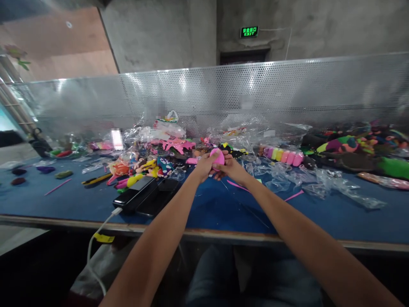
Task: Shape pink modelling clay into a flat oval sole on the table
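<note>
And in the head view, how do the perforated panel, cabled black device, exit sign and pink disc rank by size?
1. Perforated panel
2. Cabled black device
3. Exit sign and pink disc: too alike to rank.

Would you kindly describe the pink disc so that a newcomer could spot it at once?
Start at the blue table below the perforated screen. Over its middle, the left hand and right hand hold the pink disc between them. Its rounded outline sets it apart from the jagged pink piece to its left.
</note>
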`<state>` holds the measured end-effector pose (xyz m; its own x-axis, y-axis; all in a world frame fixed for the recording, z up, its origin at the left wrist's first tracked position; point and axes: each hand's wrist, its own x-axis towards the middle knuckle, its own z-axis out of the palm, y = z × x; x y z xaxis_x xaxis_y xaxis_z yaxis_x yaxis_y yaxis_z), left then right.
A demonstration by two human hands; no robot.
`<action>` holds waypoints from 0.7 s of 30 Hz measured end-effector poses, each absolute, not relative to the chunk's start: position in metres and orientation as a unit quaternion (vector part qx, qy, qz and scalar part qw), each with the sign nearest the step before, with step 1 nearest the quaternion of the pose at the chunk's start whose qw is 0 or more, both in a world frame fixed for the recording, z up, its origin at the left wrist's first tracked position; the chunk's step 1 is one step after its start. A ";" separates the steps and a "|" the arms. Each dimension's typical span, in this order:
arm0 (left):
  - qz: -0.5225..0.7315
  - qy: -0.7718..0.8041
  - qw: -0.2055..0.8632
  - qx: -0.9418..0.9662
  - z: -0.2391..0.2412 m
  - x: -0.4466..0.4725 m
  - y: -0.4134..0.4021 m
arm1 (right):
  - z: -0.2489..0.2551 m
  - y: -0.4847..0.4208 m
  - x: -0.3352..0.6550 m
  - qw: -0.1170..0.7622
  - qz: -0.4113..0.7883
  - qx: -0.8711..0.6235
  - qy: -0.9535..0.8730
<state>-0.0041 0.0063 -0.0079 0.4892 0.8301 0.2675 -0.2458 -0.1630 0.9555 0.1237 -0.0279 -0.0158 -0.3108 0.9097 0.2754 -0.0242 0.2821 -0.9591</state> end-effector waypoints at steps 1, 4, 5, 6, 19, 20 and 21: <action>0.462 0.238 0.603 0.605 -0.008 -0.004 0.006 | -0.016 -0.028 0.123 0.472 0.490 -0.345 -0.646; 0.505 0.233 0.605 0.570 -0.007 -0.003 0.006 | -0.018 -0.028 0.123 0.461 0.490 -0.361 -0.646; 0.511 0.230 0.607 0.564 -0.007 -0.003 0.007 | -0.018 -0.028 0.124 0.454 0.492 -0.368 -0.645; 0.508 0.228 0.610 0.564 -0.007 -0.003 0.007 | -0.019 -0.028 0.124 0.448 0.496 -0.373 -0.644; 0.462 0.250 0.601 0.602 -0.008 -0.005 0.009 | -0.020 -0.030 0.123 0.437 0.468 -0.374 -0.671; 0.455 0.236 0.609 0.605 -0.009 -0.005 0.009 | -0.021 -0.029 0.123 0.435 0.469 -0.376 -0.670; 0.447 0.226 0.617 0.606 -0.009 -0.005 0.009 | -0.022 -0.029 0.124 0.436 0.469 -0.376 -0.670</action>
